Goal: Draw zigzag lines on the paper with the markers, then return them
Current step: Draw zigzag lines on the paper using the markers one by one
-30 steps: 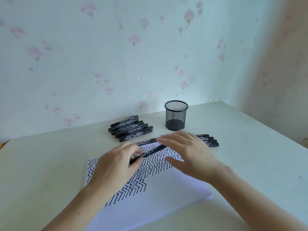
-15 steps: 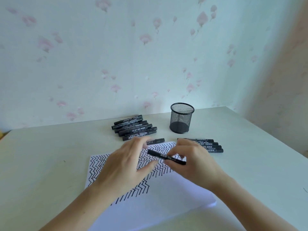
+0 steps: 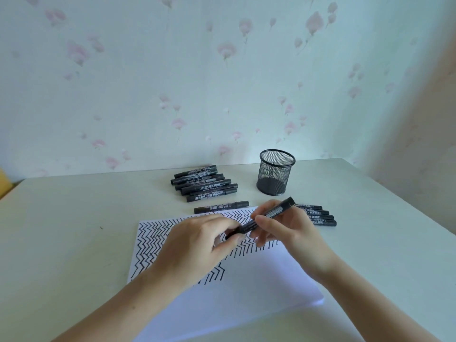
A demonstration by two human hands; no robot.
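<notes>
A black marker [image 3: 276, 211] is held slanted above the white paper [image 3: 246, 282], between both hands. My right hand [image 3: 283, 230] grips its barrel. My left hand [image 3: 199, 245] pinches its lower end, where the cap sits; that end is partly hidden by fingers. The paper's upper half is covered with black zigzag lines [image 3: 150, 240]. A single marker [image 3: 220, 207] lies along the paper's far edge.
A pile of several black markers [image 3: 204, 183] lies behind the paper. More markers [image 3: 318, 215] lie to the right, partly behind my right hand. A black mesh pen cup [image 3: 276, 172] stands empty near the wall. The table's right edge runs close by.
My right hand lifted the marker off the paper and tilted it up to the right. My left hand closed its fingers on the marker's lower end. The camera tipped slightly upward.
</notes>
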